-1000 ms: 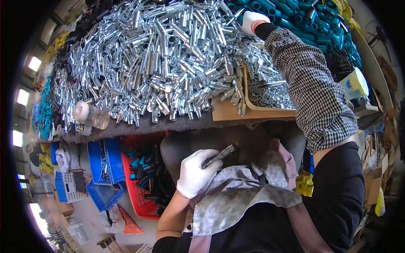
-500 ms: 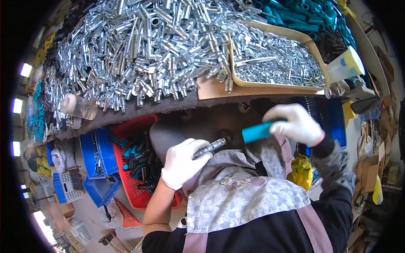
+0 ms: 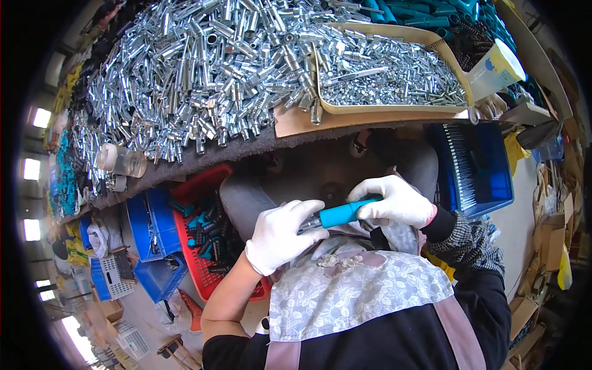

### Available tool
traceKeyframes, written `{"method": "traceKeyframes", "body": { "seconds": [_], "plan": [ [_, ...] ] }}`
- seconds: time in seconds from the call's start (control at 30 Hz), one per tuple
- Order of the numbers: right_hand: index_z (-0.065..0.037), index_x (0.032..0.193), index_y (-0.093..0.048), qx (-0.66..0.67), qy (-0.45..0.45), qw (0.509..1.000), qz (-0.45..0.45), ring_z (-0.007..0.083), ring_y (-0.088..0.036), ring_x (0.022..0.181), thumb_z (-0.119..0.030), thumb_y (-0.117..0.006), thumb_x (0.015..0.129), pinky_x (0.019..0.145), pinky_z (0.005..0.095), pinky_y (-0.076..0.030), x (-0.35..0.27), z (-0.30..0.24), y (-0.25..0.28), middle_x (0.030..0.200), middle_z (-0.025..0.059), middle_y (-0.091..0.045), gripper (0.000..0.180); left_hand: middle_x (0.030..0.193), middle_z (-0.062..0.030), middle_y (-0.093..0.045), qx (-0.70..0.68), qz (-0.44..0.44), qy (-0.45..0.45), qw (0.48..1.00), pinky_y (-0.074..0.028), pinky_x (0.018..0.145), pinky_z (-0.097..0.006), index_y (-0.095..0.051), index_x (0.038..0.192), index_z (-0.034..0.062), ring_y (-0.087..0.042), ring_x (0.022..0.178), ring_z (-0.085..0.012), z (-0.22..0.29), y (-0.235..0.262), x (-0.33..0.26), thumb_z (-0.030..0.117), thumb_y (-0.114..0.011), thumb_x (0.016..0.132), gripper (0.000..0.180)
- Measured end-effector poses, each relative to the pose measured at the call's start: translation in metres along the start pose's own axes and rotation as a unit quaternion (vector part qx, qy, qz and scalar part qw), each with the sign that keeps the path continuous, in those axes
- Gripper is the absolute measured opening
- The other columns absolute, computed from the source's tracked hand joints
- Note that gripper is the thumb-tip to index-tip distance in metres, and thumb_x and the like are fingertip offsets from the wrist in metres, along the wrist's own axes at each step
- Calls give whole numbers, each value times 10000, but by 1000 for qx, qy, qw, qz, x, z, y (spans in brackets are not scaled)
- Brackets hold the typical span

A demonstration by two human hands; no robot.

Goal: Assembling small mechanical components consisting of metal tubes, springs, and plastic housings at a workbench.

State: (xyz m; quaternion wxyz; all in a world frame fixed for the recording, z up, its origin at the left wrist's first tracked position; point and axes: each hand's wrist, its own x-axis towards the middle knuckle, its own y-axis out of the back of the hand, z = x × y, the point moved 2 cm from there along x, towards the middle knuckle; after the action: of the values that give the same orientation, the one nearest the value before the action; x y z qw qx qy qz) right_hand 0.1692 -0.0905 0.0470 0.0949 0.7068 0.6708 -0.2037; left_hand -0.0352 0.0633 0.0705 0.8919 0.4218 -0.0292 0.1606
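Both my hands wear white gloves and meet above my lap. My left hand (image 3: 280,234) is closed round a metal cylindrical part (image 3: 310,223), of which only a short stretch shows between the fingers. A teal tube (image 3: 339,215) covers that part's far end. My right hand (image 3: 398,202) grips the tube at its right end with thumb and fingers. The metal part and the tube lie in one line, tilted slightly up to the right. How far the metal reaches inside the tube is hidden.
A heap of shiny metal parts (image 3: 203,80) covers the bench ahead, beside a tray (image 3: 394,110) of small metal pieces. Teal tubes (image 3: 425,13) lie at the back right. A red basket (image 3: 213,282) stands at my left, a blue bin (image 3: 502,179) at my right.
My right hand has brought the teal tube left and down onto the metal part, whose springy tip is now covered. My left hand keeps its grip, and the view has shifted slightly.
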Motion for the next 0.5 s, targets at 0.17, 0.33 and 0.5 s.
{"method": "traceKeyframes", "body": {
  "seconds": [0.17,0.33,0.5],
  "plan": [
    [61,1171,-647,85,-26,995,-39,67,-548,577,-172,-712,917,509,202,-404,5,7,-8,773,47,-649,350,808,-82,-652,25,-37,-52,998,-531,618,-365,-673,1139,96,-667,696,-271,7,-2,-2,295,-821,739,471],
    [53,1241,-633,48,-13,998,-35,64,-560,610,-231,-762,898,521,208,-410,7,17,-8,811,44,-666,464,803,-81,-649,49,-64,-55,995,-537,615,-356,-676,1210,135,-661,666,-271,9,-8,-1,328,-805,760,506],
    [36,1297,-615,44,-41,997,-54,57,-540,592,-286,-771,897,516,215,-412,7,18,-8,825,35,-671,536,877,-139,-665,49,-125,-22,991,-552,659,-385,-664,1236,77,-677,770,-302,11,-18,0,340,-825,750,576]
  ]
}}
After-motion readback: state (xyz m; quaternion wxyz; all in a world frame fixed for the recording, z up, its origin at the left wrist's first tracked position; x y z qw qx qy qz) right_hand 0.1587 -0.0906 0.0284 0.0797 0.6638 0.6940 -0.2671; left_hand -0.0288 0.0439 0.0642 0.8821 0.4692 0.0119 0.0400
